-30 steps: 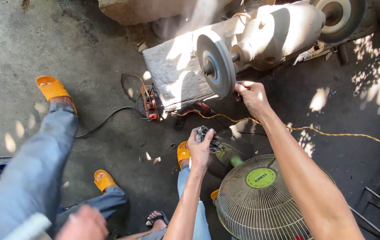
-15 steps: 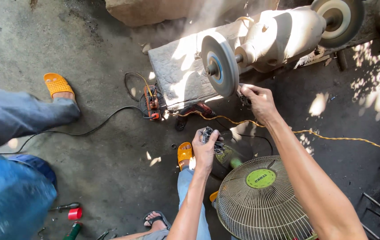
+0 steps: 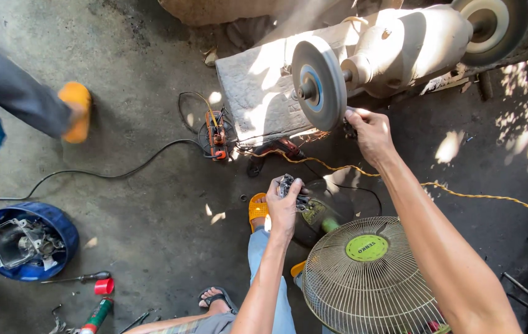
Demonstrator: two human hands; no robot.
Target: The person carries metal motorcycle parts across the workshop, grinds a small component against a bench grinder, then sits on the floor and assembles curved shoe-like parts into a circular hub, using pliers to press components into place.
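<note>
Two bare hands work at a dusty bench grinder's grey round wheel (image 3: 319,81). At the wheel's four o'clock, the right hand (image 3: 370,133) pinches a small dark part. Lower, toward seven o'clock, the left hand (image 3: 284,207) clasps a dark metal piece (image 3: 289,184). A wire-caged fan (image 3: 372,281) sits at five o'clock.

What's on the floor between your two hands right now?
In the head view, between the left hand and right hand runs a yellow cord and a thin black cable over bare concrete floor.
</note>
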